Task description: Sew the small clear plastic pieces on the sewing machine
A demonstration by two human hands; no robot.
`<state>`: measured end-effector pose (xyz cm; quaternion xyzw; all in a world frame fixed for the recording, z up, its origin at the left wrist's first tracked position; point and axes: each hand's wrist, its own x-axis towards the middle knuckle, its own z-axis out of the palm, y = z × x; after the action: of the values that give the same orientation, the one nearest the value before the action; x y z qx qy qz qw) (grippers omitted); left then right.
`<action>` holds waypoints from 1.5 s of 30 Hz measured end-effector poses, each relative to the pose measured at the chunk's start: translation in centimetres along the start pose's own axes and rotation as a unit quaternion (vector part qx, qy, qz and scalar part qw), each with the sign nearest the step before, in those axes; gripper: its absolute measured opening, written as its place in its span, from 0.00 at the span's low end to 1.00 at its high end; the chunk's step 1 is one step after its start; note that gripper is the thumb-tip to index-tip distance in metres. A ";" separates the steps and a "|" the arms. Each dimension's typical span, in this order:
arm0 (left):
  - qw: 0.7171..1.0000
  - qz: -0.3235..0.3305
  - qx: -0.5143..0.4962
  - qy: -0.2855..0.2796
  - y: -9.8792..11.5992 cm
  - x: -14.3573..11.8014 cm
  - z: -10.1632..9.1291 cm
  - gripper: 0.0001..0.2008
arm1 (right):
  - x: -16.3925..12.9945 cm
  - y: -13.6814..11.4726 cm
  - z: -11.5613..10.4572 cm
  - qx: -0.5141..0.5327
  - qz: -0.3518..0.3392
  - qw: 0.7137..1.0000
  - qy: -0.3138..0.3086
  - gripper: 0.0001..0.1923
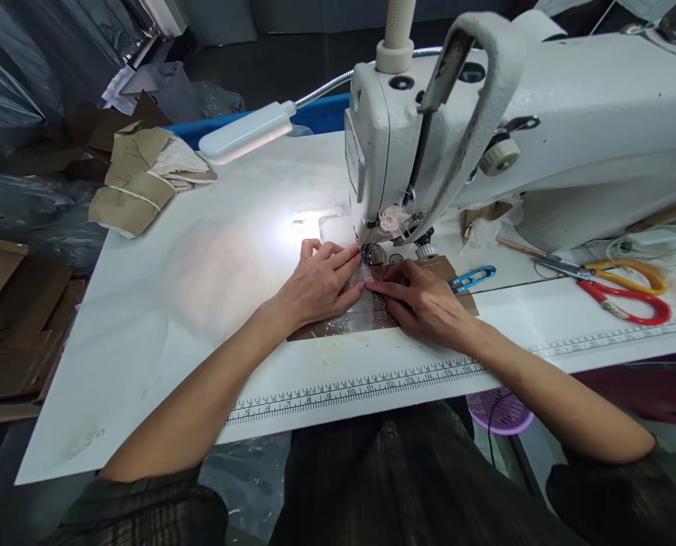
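- Right now the flat brown piece with a shiny clear-film cover (366,311) lies on the white bench (201,303), directly in front of the needle area of the white industrial sewing machine (486,152); its far edge sits at the small metal presser foot (372,254), its near edge points back toward the person.
- Left hand (318,284) rests palm-down on the left half of the piece, fingers (343,262) stretched flat and aimed up and to the right at the presser foot; the grip is spread, pressing rather than closed round anything.
- Right hand (423,299) lies flat on the right half, fingers pointing left, so the two sets of fingertips nearly meet just short of the foot (both hands press, neither pinches).
- Relation that counts: the foot lies straight beyond the fingertips, away from the body, and the left fingertips are the nearer to it; the right ones sit just behind.
- Whether the piece's far edge is already under the foot I cannot tell, as the fingers hide it.
- Beside the right hand, touching nothing, lie blue-handled thread snips (473,279); farther right, well apart, red-and-yellow-handled scissors (622,292).
- A printed ruler strip (349,390) runs along the bench's near edge, and a white gooseneck lamp (245,131) lights the spot to the left of the needle.
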<state>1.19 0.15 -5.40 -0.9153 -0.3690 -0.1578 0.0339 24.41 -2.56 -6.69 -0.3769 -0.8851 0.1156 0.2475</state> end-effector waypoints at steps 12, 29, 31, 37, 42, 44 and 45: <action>0.997 0.018 0.056 0.042 0.9 0.1 0.1 0.14 | 0.0 -0.2 0.2 0.019 0.028 0.999 0.012 0.17; 0.997 0.057 0.031 0.028 0.8 0.0 -0.7 0.15 | -0.1 0.0 0.3 0.003 0.015 1.000 0.022 0.17; 0.997 0.054 0.038 0.031 0.7 -0.1 -0.5 0.15 | -0.1 -0.1 0.3 -0.010 0.015 1.000 0.019 0.17; 0.999 0.017 0.040 0.032 0.8 0.0 0.3 0.15 | 0.4 -0.7 0.1 -0.083 0.025 0.996 -0.022 0.19; 0.998 -0.006 0.053 0.046 0.8 0.2 0.6 0.14 | 0.4 -0.4 -0.2 -0.042 0.029 0.998 -0.024 0.20; 0.997 -0.010 0.063 0.046 0.9 0.3 0.6 0.15 | 0.2 0.0 -0.5 0.003 0.042 0.999 0.004 0.20; 0.997 -0.012 0.065 0.046 0.9 0.3 0.5 0.15 | 0.1 0.2 -0.6 0.021 0.054 0.998 0.024 0.20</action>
<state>2.15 -0.22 -5.77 -0.8986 -0.3872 -0.1755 0.1084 24.76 -2.34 -6.22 -0.4212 -0.8547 0.1386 0.2700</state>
